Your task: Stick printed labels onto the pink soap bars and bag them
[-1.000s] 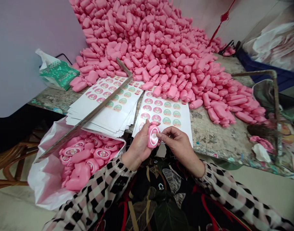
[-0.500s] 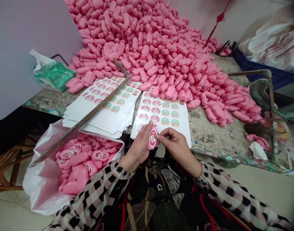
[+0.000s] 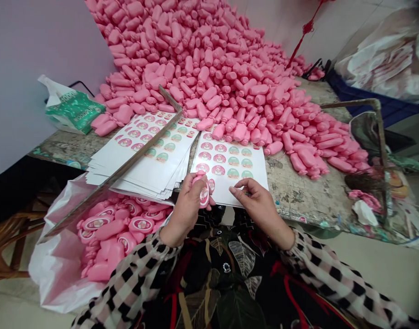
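A small pink bottle (image 3: 204, 195) with an oval pink-and-white label on its face is in my left hand (image 3: 187, 205), thumb pressed over the label. My right hand (image 3: 257, 201) hovers over the lower edge of a sticker sheet (image 3: 226, 185), thumb and forefinger slightly apart, with nothing visible between them. That sheet carries rows of pink and green labels. To its left lies a fanned stack of similar sheets (image 3: 140, 178). Below the stack, a white bag (image 3: 58, 256) holds labelled pink bottles (image 3: 108, 240).
A large heap of unlabelled pink bottles (image 3: 209, 68) covers the back of the worn table (image 3: 284, 183). One metal bar (image 3: 120, 169) slants across the sheet stack; a metal frame (image 3: 380, 132) stands at the right. A green-and-white tissue pack (image 3: 74, 112) sits at the left.
My left hand has moved left with the bottle, its thumb now over the label. My right hand has come away from the bottle, leaving a gap between the hands.
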A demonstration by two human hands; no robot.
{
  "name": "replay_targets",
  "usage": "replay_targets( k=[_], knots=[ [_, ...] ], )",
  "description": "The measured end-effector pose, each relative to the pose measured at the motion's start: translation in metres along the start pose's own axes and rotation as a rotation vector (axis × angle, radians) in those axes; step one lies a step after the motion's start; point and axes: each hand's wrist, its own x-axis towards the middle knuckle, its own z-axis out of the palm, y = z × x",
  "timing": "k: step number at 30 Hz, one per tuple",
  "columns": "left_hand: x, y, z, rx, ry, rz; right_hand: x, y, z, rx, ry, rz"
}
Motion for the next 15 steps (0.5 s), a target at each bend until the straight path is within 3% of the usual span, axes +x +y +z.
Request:
replay_targets(
  k=[4, 9, 15],
  knots=[
    [-0.002, 0.000, 0.010, -0.178, -0.066, -0.133, -0.004, -0.001, 0.013, 0.211, -0.034, -0.020],
    [-0.008, -0.008, 0.022, -0.264, -0.011, -0.287, -0.007, -0.007, 0.030, 0.486, -0.158, -0.001],
    [-0.007, -0.009, 0.013, -0.241, -0.177, -0.388, 0.000, -0.004, 0.031, 0.714, -0.271, 0.044]
  ],
)
